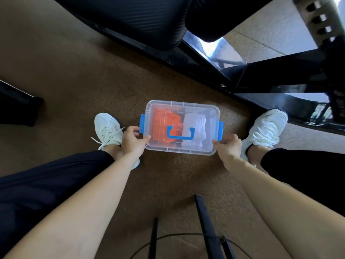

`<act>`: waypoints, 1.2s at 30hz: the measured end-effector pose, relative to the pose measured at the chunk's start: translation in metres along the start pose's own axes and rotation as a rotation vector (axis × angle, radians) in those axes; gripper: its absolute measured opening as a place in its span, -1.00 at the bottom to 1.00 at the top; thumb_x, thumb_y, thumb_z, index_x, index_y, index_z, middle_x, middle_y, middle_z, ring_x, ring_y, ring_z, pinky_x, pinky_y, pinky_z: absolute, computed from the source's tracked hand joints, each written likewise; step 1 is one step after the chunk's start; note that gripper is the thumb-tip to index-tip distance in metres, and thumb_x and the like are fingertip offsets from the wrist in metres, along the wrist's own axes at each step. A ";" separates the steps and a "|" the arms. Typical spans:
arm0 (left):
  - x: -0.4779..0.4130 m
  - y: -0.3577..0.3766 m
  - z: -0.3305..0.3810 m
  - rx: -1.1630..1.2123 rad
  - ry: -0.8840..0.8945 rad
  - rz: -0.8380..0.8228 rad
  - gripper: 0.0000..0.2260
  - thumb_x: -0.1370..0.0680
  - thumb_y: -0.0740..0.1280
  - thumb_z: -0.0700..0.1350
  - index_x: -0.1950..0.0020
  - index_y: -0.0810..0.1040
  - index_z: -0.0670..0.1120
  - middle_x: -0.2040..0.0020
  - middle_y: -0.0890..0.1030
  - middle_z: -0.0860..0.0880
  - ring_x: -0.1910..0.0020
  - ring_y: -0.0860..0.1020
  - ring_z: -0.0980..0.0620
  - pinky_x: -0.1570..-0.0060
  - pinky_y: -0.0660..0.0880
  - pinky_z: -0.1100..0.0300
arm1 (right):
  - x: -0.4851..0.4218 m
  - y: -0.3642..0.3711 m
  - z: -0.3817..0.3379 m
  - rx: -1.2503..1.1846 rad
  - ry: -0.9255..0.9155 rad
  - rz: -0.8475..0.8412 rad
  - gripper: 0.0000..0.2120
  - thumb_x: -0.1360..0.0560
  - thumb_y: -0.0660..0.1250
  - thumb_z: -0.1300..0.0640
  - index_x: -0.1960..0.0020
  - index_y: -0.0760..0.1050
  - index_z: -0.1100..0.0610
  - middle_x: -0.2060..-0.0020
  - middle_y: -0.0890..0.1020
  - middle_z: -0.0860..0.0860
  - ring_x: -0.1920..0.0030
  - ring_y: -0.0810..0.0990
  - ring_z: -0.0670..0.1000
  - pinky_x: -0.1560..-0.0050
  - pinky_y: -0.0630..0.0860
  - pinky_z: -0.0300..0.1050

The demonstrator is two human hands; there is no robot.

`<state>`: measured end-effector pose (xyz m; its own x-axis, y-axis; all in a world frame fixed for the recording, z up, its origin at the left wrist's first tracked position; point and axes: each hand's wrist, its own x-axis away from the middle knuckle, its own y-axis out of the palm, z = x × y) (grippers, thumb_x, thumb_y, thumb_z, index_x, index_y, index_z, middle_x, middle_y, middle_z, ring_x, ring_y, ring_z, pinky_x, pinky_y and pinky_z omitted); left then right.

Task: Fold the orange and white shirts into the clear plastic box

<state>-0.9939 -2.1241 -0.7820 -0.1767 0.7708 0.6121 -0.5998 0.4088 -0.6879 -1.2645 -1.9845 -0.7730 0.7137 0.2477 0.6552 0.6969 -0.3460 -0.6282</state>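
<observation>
The clear plastic box (209, 111) sits low over the brown carpet between my feet, its lid on with a blue handle (180, 134) and blue side clips. Through the lid I see the folded orange shirt (160, 118) on the left and the folded white shirt (195, 121) on the right. My left hand (132, 140) grips the box's near-left corner by the left clip. My right hand (228, 144) grips the near-right corner by the right clip.
My two white sneakers (109, 128) (265, 128) flank the box. A black cushioned seat (130, 19) and a black frame (261, 77) lie beyond it. Thin black legs (204, 221) and a cable (186, 235) cross the carpet near me.
</observation>
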 end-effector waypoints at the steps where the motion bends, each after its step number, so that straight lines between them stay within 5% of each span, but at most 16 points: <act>1: -0.002 -0.001 0.001 0.002 -0.023 0.014 -0.44 -0.48 0.54 -0.04 -0.41 0.41 0.04 -0.31 0.54 -0.03 -0.23 0.58 -0.06 -0.14 0.57 0.01 | 0.000 -0.001 0.000 -0.018 0.019 0.004 -0.43 -0.42 0.55 0.08 -0.34 0.42 0.16 -0.17 0.52 0.01 -0.01 0.53 -0.02 -0.02 0.47 -0.14; 6: -0.009 -0.004 0.003 0.100 -0.054 -0.201 -0.23 -0.55 0.46 -0.14 -0.64 0.10 0.07 -0.60 0.29 -0.03 -0.49 0.41 -0.09 -0.38 0.43 -0.19 | -0.005 -0.005 -0.003 -0.154 0.093 -0.182 -0.31 -0.52 0.48 0.16 -0.55 0.24 0.10 -0.40 0.47 0.03 -0.26 0.52 0.04 -0.34 0.45 -0.02; 16: 0.004 0.003 0.002 -0.080 0.178 -0.057 -0.47 -0.59 0.42 -0.14 -0.55 0.38 0.01 -0.47 0.45 -0.05 -0.38 0.51 -0.08 -0.31 0.51 -0.03 | -0.008 -0.005 -0.001 -0.172 0.049 -0.240 -0.42 -0.54 0.44 0.19 -0.51 0.33 0.09 -0.38 0.51 0.03 -0.27 0.55 0.04 -0.35 0.51 0.07; 26: -0.001 0.001 0.003 -0.109 0.191 -0.058 -0.45 -0.56 0.45 -0.14 -0.53 0.40 -0.01 -0.43 0.51 -0.06 -0.31 0.57 -0.06 -0.27 0.56 -0.04 | -0.005 0.005 -0.004 0.066 -0.165 -0.124 -0.50 -0.52 0.39 0.25 -0.44 0.43 0.16 -0.24 0.51 0.05 -0.18 0.59 0.05 -0.25 0.57 -0.03; 32: 0.000 -0.003 0.006 -0.137 0.174 -0.117 -0.42 -0.58 0.43 -0.13 -0.57 0.33 0.02 -0.48 0.47 -0.06 -0.37 0.53 -0.09 -0.29 0.55 -0.10 | 0.000 -0.003 -0.008 0.321 -0.335 -0.130 -0.75 -0.55 0.32 0.18 -0.22 0.54 0.11 -0.05 0.50 0.02 0.12 0.52 -0.03 0.10 0.46 -0.17; 36: 0.008 -0.018 0.019 -0.236 0.135 -0.231 -0.40 -0.61 0.39 -0.08 -0.60 0.25 0.06 -0.56 0.38 -0.05 -0.48 0.42 -0.12 -0.35 0.49 -0.16 | -0.004 -0.022 -0.015 0.423 -0.292 -0.288 -0.80 -0.57 0.37 0.08 -0.18 0.52 0.08 0.03 0.61 0.03 0.17 0.54 -0.05 0.26 0.43 -0.20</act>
